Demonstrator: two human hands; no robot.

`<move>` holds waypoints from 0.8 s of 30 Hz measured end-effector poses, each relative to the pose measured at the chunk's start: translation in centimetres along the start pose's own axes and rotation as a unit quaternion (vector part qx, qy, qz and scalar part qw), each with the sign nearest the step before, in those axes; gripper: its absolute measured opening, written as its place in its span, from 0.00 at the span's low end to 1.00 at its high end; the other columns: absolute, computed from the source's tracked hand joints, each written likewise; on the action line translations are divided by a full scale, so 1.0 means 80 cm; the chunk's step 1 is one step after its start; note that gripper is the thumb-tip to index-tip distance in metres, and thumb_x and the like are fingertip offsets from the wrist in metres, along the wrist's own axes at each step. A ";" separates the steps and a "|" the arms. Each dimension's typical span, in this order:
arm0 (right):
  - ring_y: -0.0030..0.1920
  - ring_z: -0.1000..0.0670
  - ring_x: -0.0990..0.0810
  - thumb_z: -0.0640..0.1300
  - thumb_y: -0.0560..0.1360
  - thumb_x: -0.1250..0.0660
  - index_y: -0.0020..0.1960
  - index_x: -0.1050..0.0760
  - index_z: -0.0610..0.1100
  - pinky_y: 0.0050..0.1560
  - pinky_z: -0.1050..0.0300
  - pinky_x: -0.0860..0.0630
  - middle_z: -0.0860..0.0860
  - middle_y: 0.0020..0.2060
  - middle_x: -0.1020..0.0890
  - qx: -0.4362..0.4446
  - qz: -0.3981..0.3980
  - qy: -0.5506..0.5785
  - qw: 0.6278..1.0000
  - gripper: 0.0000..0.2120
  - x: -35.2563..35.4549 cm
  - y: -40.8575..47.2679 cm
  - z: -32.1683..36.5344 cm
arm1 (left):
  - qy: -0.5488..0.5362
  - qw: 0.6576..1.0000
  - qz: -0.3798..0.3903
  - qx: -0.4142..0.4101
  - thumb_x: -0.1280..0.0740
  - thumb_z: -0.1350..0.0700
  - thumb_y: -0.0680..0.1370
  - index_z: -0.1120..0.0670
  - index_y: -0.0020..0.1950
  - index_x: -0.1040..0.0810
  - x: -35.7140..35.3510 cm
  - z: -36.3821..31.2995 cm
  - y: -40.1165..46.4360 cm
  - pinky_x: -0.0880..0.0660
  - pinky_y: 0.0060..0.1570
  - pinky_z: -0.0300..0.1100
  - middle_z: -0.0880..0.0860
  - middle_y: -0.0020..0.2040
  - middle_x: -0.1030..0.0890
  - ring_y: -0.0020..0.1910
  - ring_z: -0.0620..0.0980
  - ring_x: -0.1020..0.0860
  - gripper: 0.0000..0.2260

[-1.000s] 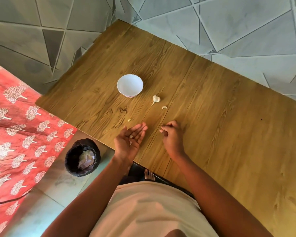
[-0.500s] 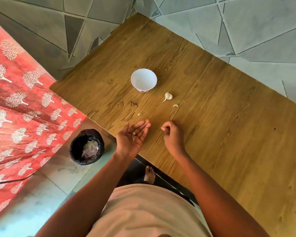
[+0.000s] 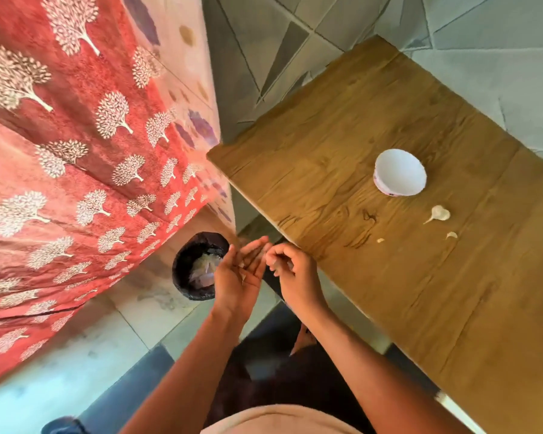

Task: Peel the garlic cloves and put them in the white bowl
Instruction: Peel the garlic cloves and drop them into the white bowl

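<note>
Wooden table point(image 3: 389, 302) beside grey tiles; left hand point(image 3: 239, 277) flat, right hand point(image 3: 292, 274) curled, contents unclear.

The person is wearing a beige top point(image 3: 282, 418); both forearms are showing bare, a bare foot point(image 3: 303, 339) at six o'clock.

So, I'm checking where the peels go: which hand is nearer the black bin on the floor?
Left. The left hand lies palm-up beside the black bin's rim; the right hand sits farther off, by the wooden table's edge.

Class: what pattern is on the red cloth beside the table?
White tree motifs on the red cloth, seen clearly in the head view.
</note>
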State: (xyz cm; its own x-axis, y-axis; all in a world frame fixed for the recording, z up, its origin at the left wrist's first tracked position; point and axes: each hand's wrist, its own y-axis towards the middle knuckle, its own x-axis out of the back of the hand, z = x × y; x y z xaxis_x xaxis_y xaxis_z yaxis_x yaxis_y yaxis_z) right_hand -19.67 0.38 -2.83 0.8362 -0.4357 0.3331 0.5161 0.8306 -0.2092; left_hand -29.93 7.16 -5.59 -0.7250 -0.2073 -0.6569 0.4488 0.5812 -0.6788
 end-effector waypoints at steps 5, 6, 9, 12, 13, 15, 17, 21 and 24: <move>0.40 0.59 0.20 0.34 0.78 0.31 0.46 0.18 0.44 0.44 0.65 0.25 0.56 0.38 0.17 -0.057 0.047 -0.004 0.997 0.07 -0.142 0.069 -0.059 | 0.015 0.997 -0.072 -0.007 0.47 0.48 0.88 0.67 0.62 0.21 0.116 -0.068 0.105 0.23 0.63 0.48 0.63 0.62 0.17 0.59 0.56 0.16 0.25; 0.41 0.59 0.19 0.35 0.78 0.30 0.46 0.17 0.45 0.45 0.64 0.24 0.57 0.39 0.17 -0.062 0.055 -0.011 0.997 0.07 -0.172 0.086 -0.085 | 0.010 0.996 -0.083 -0.008 0.47 0.49 0.88 0.67 0.61 0.20 0.147 -0.075 0.136 0.23 0.64 0.48 0.63 0.61 0.16 0.59 0.56 0.16 0.24; 0.47 0.55 0.16 0.38 0.77 0.29 0.48 0.14 0.43 0.51 0.54 0.19 0.54 0.44 0.14 -0.040 0.046 -0.026 0.998 0.04 -0.260 0.140 -0.181 | -0.008 0.991 -0.131 -0.003 0.47 0.49 0.88 0.67 0.57 0.18 0.249 -0.075 0.244 0.25 0.67 0.48 0.62 0.57 0.14 0.58 0.55 0.17 0.25; 0.53 0.53 0.16 0.37 0.78 0.31 0.54 0.14 0.40 0.57 0.56 0.20 0.49 0.51 0.13 0.021 0.090 -0.065 0.994 0.08 -0.340 0.173 -0.277 | -0.043 0.985 -0.164 0.013 0.50 0.48 0.88 0.66 0.49 0.15 0.345 -0.063 0.335 0.28 0.72 0.51 0.62 0.50 0.14 0.57 0.57 0.19 0.30; 0.55 0.53 0.16 0.35 0.79 0.32 0.57 0.15 0.38 0.60 0.60 0.21 0.47 0.53 0.13 0.047 0.126 -0.073 0.988 0.09 -0.366 0.180 -0.308 | -0.048 0.986 -0.160 0.024 0.51 0.47 0.88 0.66 0.50 0.15 0.376 -0.058 0.362 0.28 0.71 0.52 0.62 0.50 0.14 0.57 0.58 0.20 0.31; 0.63 0.51 0.19 0.36 0.80 0.34 0.62 0.18 0.37 0.67 0.61 0.26 0.44 0.60 0.16 0.092 0.207 -0.092 0.970 0.13 -0.408 0.193 -0.371 | -0.063 0.988 -0.139 0.037 0.54 0.44 0.87 0.64 0.55 0.19 0.423 -0.051 0.405 0.28 0.69 0.51 0.61 0.51 0.17 0.56 0.57 0.21 0.31; 0.73 0.48 0.27 0.41 0.83 0.39 0.70 0.23 0.37 0.76 0.54 0.34 0.43 0.69 0.22 0.107 0.307 -0.134 0.936 0.18 -0.443 0.206 -0.435 | -0.114 0.983 -0.138 0.041 0.56 0.37 0.86 0.61 0.55 0.22 0.465 -0.046 0.439 0.29 0.68 0.54 0.62 0.53 0.19 0.54 0.59 0.21 0.33; 0.81 0.44 0.43 0.50 0.82 0.48 0.74 0.29 0.36 0.82 0.51 0.50 0.39 0.78 0.34 0.075 0.324 -0.251 0.909 0.27 -0.472 0.245 -0.531 | -0.105 0.974 -0.198 0.037 0.55 0.29 0.82 0.54 0.67 0.25 0.525 -0.042 0.471 0.23 0.49 0.47 0.61 0.54 0.19 0.43 0.56 0.17 0.35; 0.81 0.48 0.44 0.49 0.86 0.46 0.78 0.32 0.41 0.82 0.49 0.49 0.43 0.79 0.37 0.111 0.334 -0.226 0.908 0.23 -0.483 0.246 -0.549 | -0.078 0.977 -0.191 0.044 0.54 0.28 0.81 0.54 0.67 0.24 0.555 -0.033 0.484 0.23 0.62 0.54 0.59 0.57 0.18 0.51 0.57 0.18 0.36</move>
State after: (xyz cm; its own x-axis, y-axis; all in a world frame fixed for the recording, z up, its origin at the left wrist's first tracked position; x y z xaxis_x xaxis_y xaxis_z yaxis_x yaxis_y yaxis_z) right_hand -33.67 18.38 -60.17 0.7613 0.3363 0.5544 -0.1708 0.9288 -0.3289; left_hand -46.10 22.51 -60.14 -0.7628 -0.5181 -0.3869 0.2085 0.3693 -0.9056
